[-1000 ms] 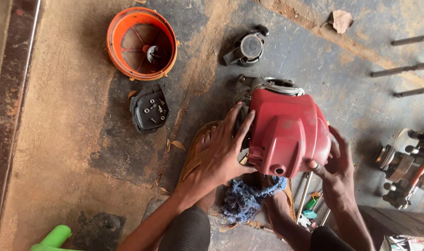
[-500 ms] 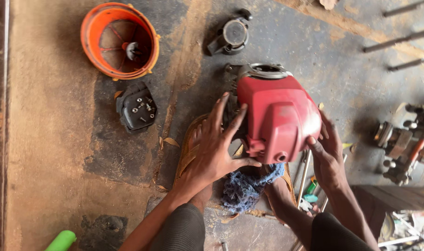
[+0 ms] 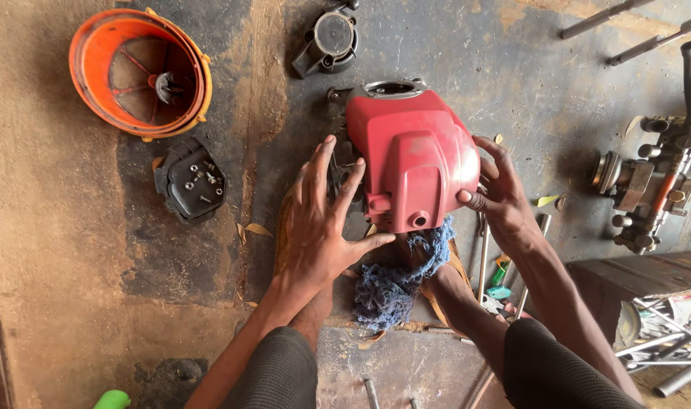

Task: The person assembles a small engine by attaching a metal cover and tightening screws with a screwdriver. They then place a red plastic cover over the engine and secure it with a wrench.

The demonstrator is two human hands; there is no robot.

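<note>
Even soft daylight, weak shadows, sharp focus, slight wide-angle edge stretch.
</note>
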